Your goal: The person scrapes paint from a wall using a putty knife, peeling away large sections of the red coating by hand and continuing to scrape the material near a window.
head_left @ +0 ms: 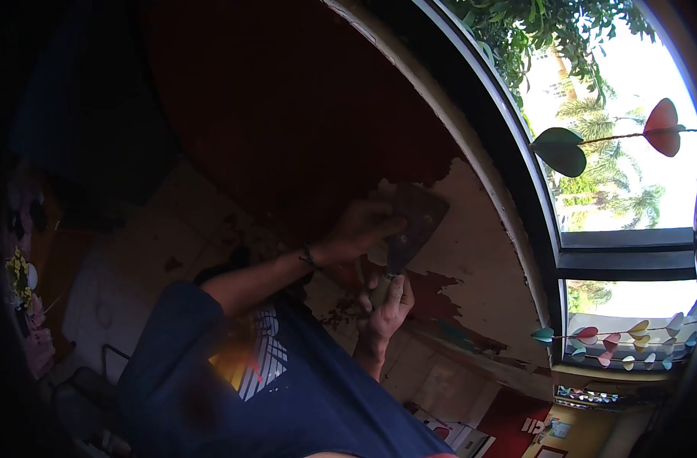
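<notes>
A wide putty knife (pixel 418 221) is in front of the wall, its broad blade toward the top and its handle lower down. My right hand (pixel 386 309) is closed around the handle. My left hand (pixel 360 229), with a dark bracelet at the wrist, has curled fingers against the left side of the blade. Its fingertips are dim and partly hidden. Around the blade, the dark red paint (pixel 310 107) ends in a ragged edge against a pale bare patch (pixel 493 263) of wall.
A window frame (pixel 631 263) curves along the right, with a heart garland (pixel 561 151) across it. Plants and objects (pixel 20 278) stand at the far left. My navy shirt (pixel 310 397) fills the lower middle. At the lower right are a red wall section (pixel 509 412) and white appliances.
</notes>
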A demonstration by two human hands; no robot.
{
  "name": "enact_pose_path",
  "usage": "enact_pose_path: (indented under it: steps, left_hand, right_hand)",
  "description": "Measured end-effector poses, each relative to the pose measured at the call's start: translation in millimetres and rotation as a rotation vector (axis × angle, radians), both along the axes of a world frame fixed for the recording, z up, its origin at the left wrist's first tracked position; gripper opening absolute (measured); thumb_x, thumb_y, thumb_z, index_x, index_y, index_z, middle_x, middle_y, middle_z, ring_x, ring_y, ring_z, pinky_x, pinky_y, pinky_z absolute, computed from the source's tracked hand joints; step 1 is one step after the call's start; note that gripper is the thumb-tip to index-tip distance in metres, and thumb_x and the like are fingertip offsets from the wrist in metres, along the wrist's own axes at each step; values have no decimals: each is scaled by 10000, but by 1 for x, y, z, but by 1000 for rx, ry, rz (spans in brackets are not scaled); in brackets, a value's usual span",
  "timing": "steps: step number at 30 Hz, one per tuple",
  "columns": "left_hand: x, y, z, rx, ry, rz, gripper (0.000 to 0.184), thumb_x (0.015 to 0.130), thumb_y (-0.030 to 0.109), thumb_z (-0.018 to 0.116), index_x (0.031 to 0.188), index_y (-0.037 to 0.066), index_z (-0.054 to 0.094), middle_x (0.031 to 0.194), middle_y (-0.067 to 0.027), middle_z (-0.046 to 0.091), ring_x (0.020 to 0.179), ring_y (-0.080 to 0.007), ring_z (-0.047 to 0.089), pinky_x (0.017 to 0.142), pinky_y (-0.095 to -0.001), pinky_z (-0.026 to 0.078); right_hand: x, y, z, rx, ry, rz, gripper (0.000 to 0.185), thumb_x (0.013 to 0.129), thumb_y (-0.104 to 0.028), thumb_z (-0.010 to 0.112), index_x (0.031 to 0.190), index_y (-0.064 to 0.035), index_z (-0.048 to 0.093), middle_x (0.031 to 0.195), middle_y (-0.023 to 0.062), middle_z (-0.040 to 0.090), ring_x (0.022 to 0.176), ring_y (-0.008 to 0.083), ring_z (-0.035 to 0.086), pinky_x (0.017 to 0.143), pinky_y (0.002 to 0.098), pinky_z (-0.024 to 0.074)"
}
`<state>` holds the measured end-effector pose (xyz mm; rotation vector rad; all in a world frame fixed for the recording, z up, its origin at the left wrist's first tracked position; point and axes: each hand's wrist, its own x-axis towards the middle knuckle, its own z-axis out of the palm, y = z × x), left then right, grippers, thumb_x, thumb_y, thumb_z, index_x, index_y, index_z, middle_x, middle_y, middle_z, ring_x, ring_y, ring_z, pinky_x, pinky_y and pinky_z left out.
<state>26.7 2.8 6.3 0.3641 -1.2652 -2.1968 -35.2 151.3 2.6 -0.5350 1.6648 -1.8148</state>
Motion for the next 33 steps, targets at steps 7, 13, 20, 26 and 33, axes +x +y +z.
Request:
enact_pose_path:
  steps: [7,13,20,26,33]
  left_hand:
    - [-7,-3,3,-36,62,78,215,891,226,577,857,19,620,773,-13,603,710,-54,538,606,-236,443]
    - [-8,3,-3,-119,111,134,213,887,238,581,849,34,628,753,-11,605,686,-60,549,586,-231,447]
    - [-7,-1,-3,-122,69,80,210,884,226,588,880,23,643,785,-30,629,696,-70,552,614,-244,452]
    - [0,-1,14,48,127,30,197,884,220,589,873,31,644,726,-9,595,671,-63,541,581,-239,437]
    - [-21,16,-9,-263,184,202,197,895,210,569,866,29,638,722,4,584,640,-44,521,542,-219,415]
  right_hand:
    - [-1,-13,4,-35,63,31,278,971,-308,411,926,-52,510,708,62,518,482,81,416,357,174,288]
    - [-15,0,12,-28,-41,56,256,950,-261,481,920,-19,558,769,47,562,630,96,516,400,187,338]
    - [-13,1,17,-22,38,56,258,954,-257,469,901,-19,552,740,54,557,629,91,512,397,189,335]
    - [-10,-11,33,-32,37,58,249,958,-230,457,879,-11,546,721,60,543,624,95,506,394,183,323]
    - [-16,4,36,-43,56,75,268,956,-250,469,901,-1,554,701,72,545,590,97,495,389,186,326]
